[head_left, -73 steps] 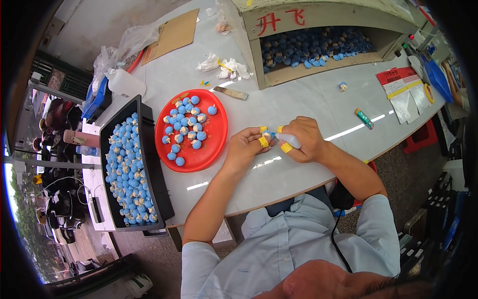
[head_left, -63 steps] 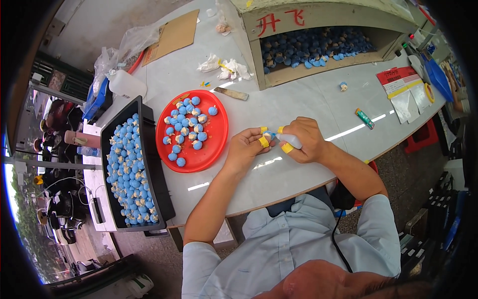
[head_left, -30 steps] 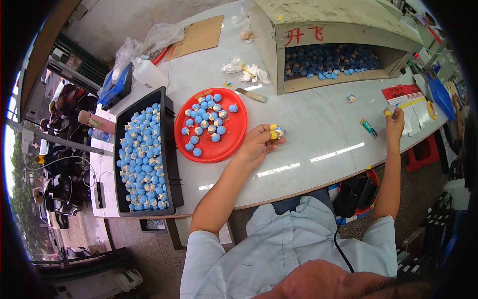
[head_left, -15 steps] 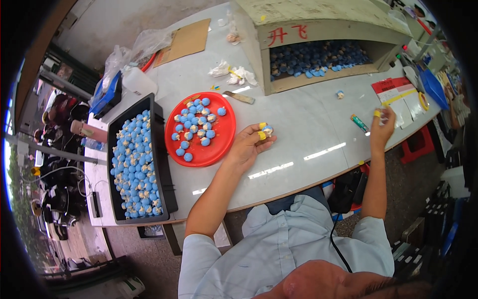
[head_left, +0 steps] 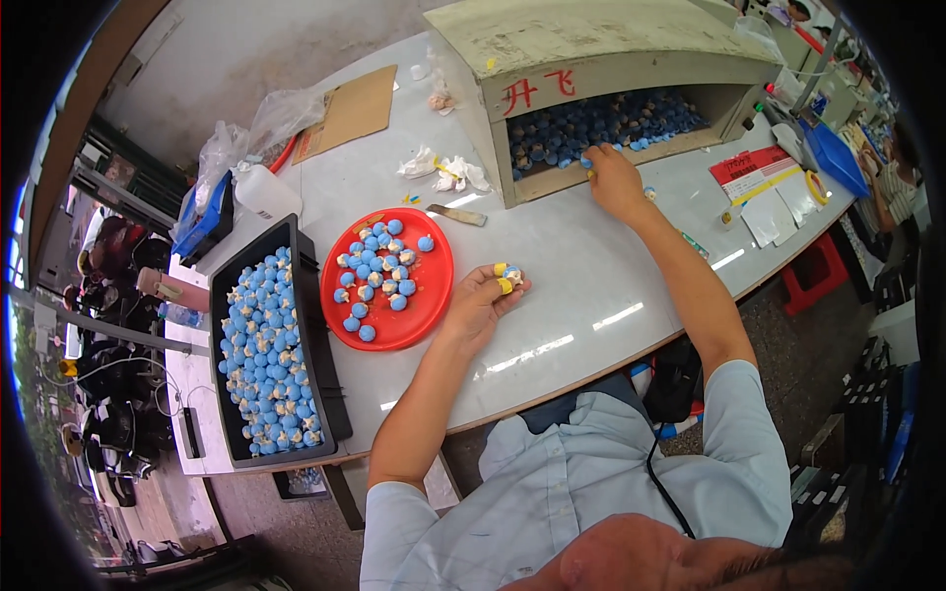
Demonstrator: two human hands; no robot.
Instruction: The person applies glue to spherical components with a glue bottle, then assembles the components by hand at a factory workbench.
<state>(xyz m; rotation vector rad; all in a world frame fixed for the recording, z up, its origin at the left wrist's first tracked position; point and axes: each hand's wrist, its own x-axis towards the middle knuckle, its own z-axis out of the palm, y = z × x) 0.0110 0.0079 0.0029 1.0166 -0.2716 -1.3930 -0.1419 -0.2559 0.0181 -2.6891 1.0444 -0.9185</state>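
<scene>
My left hand (head_left: 478, 307), with yellow tape on its fingertips, is pinched around a small blue-and-cream ball-shaped piece (head_left: 513, 275) above the table. My right hand (head_left: 618, 184) reaches to the front lip of a beige open-fronted box (head_left: 469, 91). Its taped fingers are closed on a small blue piece (head_left: 586, 162), partly hidden by the fingers. Many similar blue pieces (head_left: 552, 138) are heaped inside the box. Left of my left hand, a round red tray (head_left: 429, 286) carries several blue-and-cream balls. A black crate (head_left: 328, 369) full of such balls stands farther left.
Crumpled white tissue (head_left: 458, 174) and a flat scraper-like strip (head_left: 457, 214) lie behind the tray. Cardboard (head_left: 347, 113) and a white jug (head_left: 268, 190) are at the back left. A red-and-white paper (head_left: 751, 175), yellow-handled scissors (head_left: 817, 187) and a blue tray (head_left: 834, 158) lie right.
My right hand has moved left and forward from beside the paper to the box's opening, where it now holds a blue piece. My left hand keeps its ball-shaped piece. The view has shifted slightly.
</scene>
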